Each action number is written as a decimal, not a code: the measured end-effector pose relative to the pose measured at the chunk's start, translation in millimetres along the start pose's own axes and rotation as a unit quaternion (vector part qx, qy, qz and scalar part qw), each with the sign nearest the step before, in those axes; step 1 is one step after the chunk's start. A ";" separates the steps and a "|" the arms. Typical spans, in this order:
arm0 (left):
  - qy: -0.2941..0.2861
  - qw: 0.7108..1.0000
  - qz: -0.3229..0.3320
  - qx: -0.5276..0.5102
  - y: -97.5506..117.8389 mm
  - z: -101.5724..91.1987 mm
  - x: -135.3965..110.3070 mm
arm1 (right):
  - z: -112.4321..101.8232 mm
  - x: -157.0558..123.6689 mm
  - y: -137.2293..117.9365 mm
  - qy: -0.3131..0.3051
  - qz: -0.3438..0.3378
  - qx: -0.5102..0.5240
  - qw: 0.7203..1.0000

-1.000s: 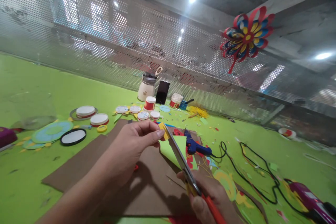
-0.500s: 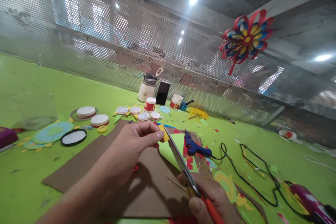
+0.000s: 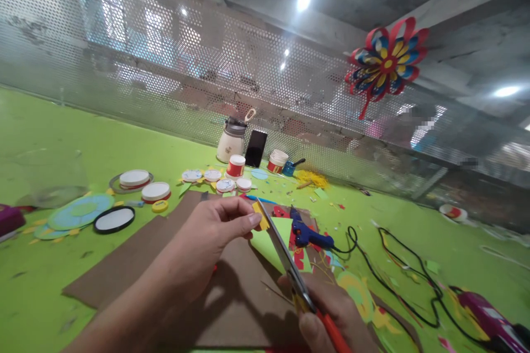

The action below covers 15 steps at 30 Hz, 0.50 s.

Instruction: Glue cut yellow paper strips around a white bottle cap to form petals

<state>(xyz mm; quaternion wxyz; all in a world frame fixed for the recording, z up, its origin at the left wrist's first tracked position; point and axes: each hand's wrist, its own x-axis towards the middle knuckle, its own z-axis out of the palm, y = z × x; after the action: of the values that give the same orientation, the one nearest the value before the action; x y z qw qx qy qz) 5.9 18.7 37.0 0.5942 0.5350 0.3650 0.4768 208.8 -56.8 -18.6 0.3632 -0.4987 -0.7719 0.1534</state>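
Observation:
Between the thumb and fingers of my left hand (image 3: pixel 215 226) is a small yellow piece of paper (image 3: pixel 262 215), pinched at its left side. My right hand (image 3: pixel 331 309) is closed around the red handles of a pair of scissors (image 3: pixel 285 259). The long metal blades point up and away, their tips right against the yellow paper. Both hands are above a brown cardboard sheet (image 3: pixel 232 309). Behind the blades lies a light green paper (image 3: pixel 273 242). A blue glue gun (image 3: pixel 308 233) rests to the right of the scissors.
Round white lids (image 3: pixel 155 192), flower-shaped paper pieces (image 3: pixel 80 212) and a black-rimmed disc (image 3: pixel 114 219) lie left. A jug (image 3: pixel 232 140), a phone (image 3: pixel 256 149) and paint pots (image 3: pixel 277 161) stand at the back. A black cord (image 3: pixel 372 276) loops across the right beside a purple tool (image 3: pixel 492 317).
The yellow paper has tilted slightly in my left hand, and the scissor tips have shifted a little left along its edge. Both hands keep their grip. The view has moved slightly.

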 end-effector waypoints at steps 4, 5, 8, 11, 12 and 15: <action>0.003 1.000 -0.005 0.006 0.6 0.3 -1.1 | -2.3 1.5 -5.5 0.010 -0.014 -0.003 1.000; 0.002 1.000 -0.006 0.005 1.3 0.5 -1.6 | -2.4 1.4 -6.3 0.011 -0.014 -0.002 1.000; 0.003 1.000 -0.008 0.003 3.8 1.0 -3.3 | -1.4 0.2 -5.1 0.018 -0.005 -0.001 1.000; 0.000 1.000 -0.005 -0.001 4.2 -0.2 -3.3 | 0.1 -0.2 -1.2 0.025 0.020 0.025 0.999; -0.005 1.000 -0.005 -0.002 3.6 -1.2 -2.8 | -0.1 0.4 -0.2 0.025 0.034 0.044 0.998; -0.036 0.999 -0.019 0.002 0.7 -5.1 0.2 | -4.4 4.1 0.0 0.022 0.112 0.127 0.985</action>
<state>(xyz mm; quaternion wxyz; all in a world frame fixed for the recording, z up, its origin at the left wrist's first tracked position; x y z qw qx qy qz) 0.9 20.3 36.8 0.6149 0.5461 0.3539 0.4454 211.0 -53.7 -13.9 0.4214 -0.5349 -0.6770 0.2792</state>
